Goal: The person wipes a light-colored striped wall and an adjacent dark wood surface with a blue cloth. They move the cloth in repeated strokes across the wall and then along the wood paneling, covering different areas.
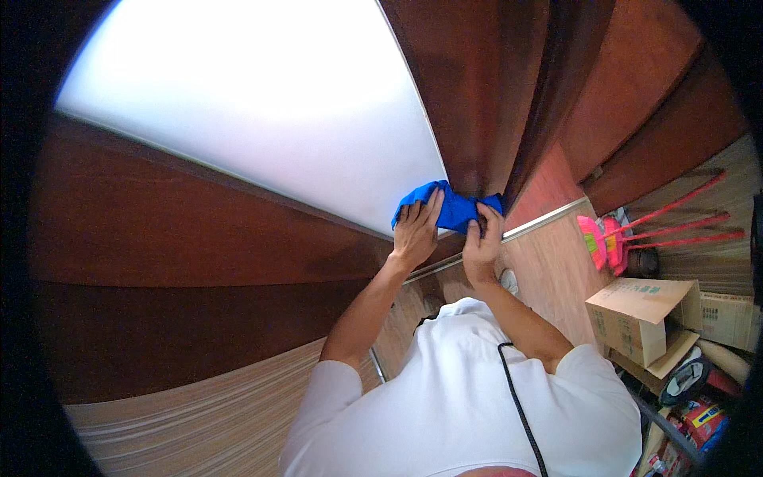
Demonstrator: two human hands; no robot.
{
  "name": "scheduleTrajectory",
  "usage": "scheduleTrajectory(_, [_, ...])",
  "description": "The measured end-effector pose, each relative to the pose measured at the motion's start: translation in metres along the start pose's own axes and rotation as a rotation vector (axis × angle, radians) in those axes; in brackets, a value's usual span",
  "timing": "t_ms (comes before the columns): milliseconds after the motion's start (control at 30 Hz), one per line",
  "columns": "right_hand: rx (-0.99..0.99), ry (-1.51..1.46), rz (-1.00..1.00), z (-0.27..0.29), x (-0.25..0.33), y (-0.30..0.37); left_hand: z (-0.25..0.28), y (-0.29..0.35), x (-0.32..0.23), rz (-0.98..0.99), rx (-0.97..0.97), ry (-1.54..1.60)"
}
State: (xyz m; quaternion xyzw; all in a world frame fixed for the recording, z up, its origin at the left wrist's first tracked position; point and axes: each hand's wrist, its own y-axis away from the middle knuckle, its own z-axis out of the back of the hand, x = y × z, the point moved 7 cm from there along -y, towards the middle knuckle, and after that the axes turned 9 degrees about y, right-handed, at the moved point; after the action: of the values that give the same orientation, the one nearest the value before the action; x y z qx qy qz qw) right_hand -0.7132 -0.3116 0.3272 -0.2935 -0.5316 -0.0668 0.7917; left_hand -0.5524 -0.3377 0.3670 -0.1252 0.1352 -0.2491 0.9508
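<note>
A crumpled blue cloth (pixel 455 213) lies against the lower corner of a bright white panel (pixel 334 151) and reaches onto the dark brown wooden frame (pixel 477 95) beside it. Bent over the cloth's left end are the fingers of my left hand (pixel 416 234), pressing it to the panel. My right hand (pixel 482 246) pinches the other end by the frame, thumb and fingers closed on the fabric. Both arms are stretched forward, hands close together. The cloth's underside is hidden.
A pale threshold strip (pixel 544 220) crosses the wood-look floor (pixel 548 266) at right. Pink brooms (pixel 608 242) with red handles lean by the wall. An open cardboard box (pixel 636 314) stands near packaged goods (pixel 701 421). A black cord (pixel 517 397) hangs over my white shirt.
</note>
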Motion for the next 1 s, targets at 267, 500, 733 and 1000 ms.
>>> scheduleTrajectory(267, [0.331, -0.257, -0.508, -0.053, -0.054, 0.014, -0.008, -0.004, -0.011, 0.021, -0.036, -0.064])
scheduleTrajectory(500, [0.312, -0.119, 0.182, 0.024, 0.04, -0.016, 0.039, -0.028, -0.051, -0.017, -0.245, -0.161])
scheduleTrajectory(733, [0.196, -0.076, 0.316, 0.049, 0.073, -0.038, 0.068, -0.037, -0.066, 0.055, -0.47, -0.245])
scheduleTrajectory(1000, [0.153, -0.028, 0.436, 0.083, 0.103, -0.065, 0.102, -0.057, -0.109, -0.087, -0.481, -0.104])
